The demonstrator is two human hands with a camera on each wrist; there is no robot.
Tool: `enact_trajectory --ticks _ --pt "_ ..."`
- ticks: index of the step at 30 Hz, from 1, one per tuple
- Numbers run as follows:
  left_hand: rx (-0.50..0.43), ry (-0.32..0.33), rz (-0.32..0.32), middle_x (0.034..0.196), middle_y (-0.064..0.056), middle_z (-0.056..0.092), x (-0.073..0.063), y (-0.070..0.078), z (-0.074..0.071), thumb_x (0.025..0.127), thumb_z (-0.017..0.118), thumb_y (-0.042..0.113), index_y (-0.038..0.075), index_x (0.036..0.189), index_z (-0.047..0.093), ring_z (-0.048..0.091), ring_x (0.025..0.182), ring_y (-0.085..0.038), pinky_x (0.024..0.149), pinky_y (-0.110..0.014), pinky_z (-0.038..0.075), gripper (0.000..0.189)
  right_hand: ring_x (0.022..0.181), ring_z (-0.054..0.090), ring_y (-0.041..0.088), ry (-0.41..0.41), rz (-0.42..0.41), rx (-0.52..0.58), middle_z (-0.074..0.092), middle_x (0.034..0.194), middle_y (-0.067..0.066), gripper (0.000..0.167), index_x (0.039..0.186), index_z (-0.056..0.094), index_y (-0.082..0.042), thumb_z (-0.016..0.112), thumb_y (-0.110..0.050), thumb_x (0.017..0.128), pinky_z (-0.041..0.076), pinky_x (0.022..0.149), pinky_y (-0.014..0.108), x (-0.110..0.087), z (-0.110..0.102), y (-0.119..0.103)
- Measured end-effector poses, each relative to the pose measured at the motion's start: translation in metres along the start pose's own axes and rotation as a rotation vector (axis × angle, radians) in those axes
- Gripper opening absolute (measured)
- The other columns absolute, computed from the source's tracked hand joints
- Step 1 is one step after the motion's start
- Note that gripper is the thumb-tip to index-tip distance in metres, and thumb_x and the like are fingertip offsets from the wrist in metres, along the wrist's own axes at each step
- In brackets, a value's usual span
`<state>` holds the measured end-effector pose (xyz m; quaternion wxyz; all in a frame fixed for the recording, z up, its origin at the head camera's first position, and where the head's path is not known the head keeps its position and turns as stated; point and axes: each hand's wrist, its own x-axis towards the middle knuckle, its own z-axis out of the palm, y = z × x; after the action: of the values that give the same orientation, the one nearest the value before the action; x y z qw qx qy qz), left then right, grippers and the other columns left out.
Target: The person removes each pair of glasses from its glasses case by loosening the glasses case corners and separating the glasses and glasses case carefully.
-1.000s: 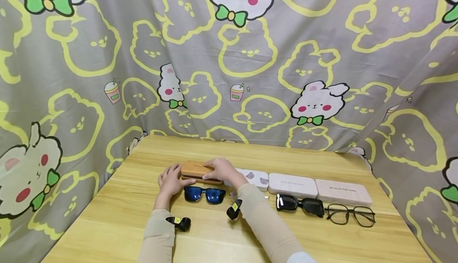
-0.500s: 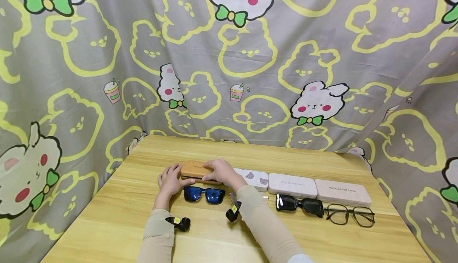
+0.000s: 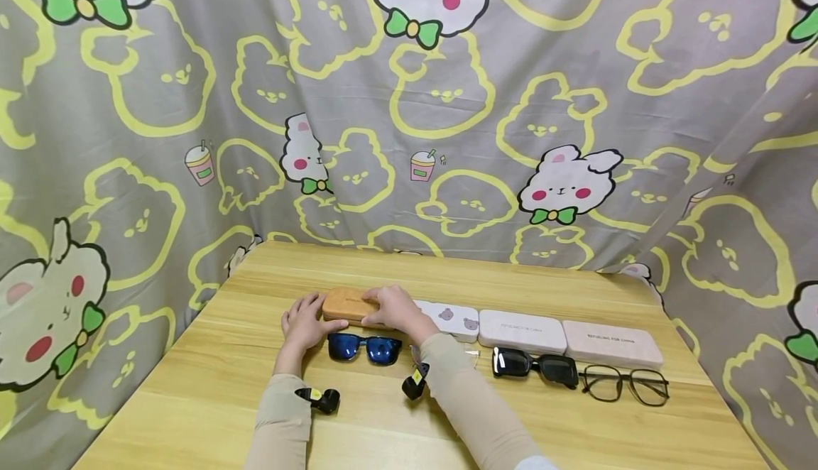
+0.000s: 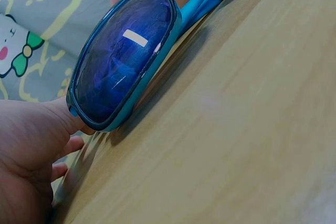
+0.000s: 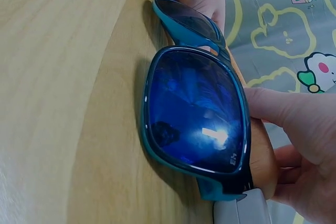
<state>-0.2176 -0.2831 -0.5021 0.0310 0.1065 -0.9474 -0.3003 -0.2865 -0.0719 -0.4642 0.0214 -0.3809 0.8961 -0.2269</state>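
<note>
An orange glasses case (image 3: pixel 345 304) lies at the left end of a row of cases, its lid down. My left hand (image 3: pixel 307 322) holds the left end, thumb along the front and fingers round the far side. The right hand (image 3: pixel 397 308) grips the other end between thumb and fingers, covering part of it. Just in front of the case lie blue-lensed sunglasses (image 3: pixel 364 348), lenses toward me. They fill much of both wrist views, with the right thumb on the case (image 5: pixel 261 153) behind them in the right wrist view.
Rightward along the wooden table (image 3: pixel 383 427) follow a white bear-print case (image 3: pixel 450 319), a plain white case (image 3: pixel 522 331) and a pinkish case (image 3: pixel 613 343). Before them lie clear-framed glasses (image 3: pixel 474 358), partly behind the right forearm, black sunglasses (image 3: pixel 535 367) and black-framed glasses (image 3: pixel 626 386). A patterned curtain (image 3: pixel 358 193) hangs behind.
The dark gap between the orange case's lid and base has narrowed and closed as the lid came down. Both hands keep nearly the same places; the sunglasses have not moved.
</note>
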Motion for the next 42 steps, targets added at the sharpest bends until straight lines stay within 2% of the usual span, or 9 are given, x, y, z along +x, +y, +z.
enact_trajectory --ticks 9,13,30,39,42 --pt "-0.001 0.001 0.009 0.158 -0.021 0.027 0.0 -0.001 0.0 0.078 0.075 0.054 0.007 0.15 0.038 0.014 0.145 -0.047 0.113 -0.069 0.004 0.093 0.104 0.067 0.017 0.02 0.011 -0.038 0.071 0.119 0.002 0.05 0.12 0.069 -0.016 0.083 -0.034 0.076 0.054 0.089 0.03 0.001 0.003 -0.001" --pt "0.003 0.004 0.012 0.158 -0.021 0.027 0.001 -0.001 0.0 0.078 0.075 0.053 0.007 0.149 0.038 0.014 0.145 -0.047 0.113 -0.069 0.004 0.093 0.104 0.067 0.017 0.018 0.007 -0.065 0.071 0.119 0.001 0.051 0.12 0.069 -0.016 0.084 -0.035 0.075 0.053 0.09 0.03 0.002 0.004 -0.001" --pt "-0.006 -0.01 0.026 0.158 -0.021 0.027 0.003 0.002 0.0 0.077 0.076 0.053 0.007 0.149 0.038 0.014 0.145 -0.047 0.113 -0.068 0.003 0.093 0.115 0.061 0.024 -0.052 0.035 -0.138 0.064 0.129 0.006 0.057 0.133 0.06 -0.019 0.08 -0.03 0.08 0.052 0.096 0.036 -0.006 -0.005 -0.008" --pt "-0.033 -0.051 0.025 0.158 -0.022 0.026 0.003 0.003 -0.003 0.078 0.076 0.05 0.007 0.15 0.036 0.012 0.146 -0.047 0.113 -0.071 0.0 0.093 0.134 0.048 0.031 -0.025 0.026 -0.138 0.053 0.143 0.014 0.053 0.132 0.062 -0.019 0.079 -0.027 0.082 0.043 0.111 0.044 -0.013 -0.009 -0.012" --pt "-0.029 -0.059 0.033 0.156 -0.023 0.03 0.004 0.005 -0.008 0.078 0.077 0.048 0.007 0.15 0.036 0.018 0.144 -0.048 0.112 -0.072 0.005 0.092 0.135 0.047 0.031 -0.013 0.014 -0.158 0.051 0.144 0.015 0.054 0.132 0.061 -0.018 0.078 -0.028 0.081 0.041 0.112 0.043 -0.014 -0.012 -0.011"
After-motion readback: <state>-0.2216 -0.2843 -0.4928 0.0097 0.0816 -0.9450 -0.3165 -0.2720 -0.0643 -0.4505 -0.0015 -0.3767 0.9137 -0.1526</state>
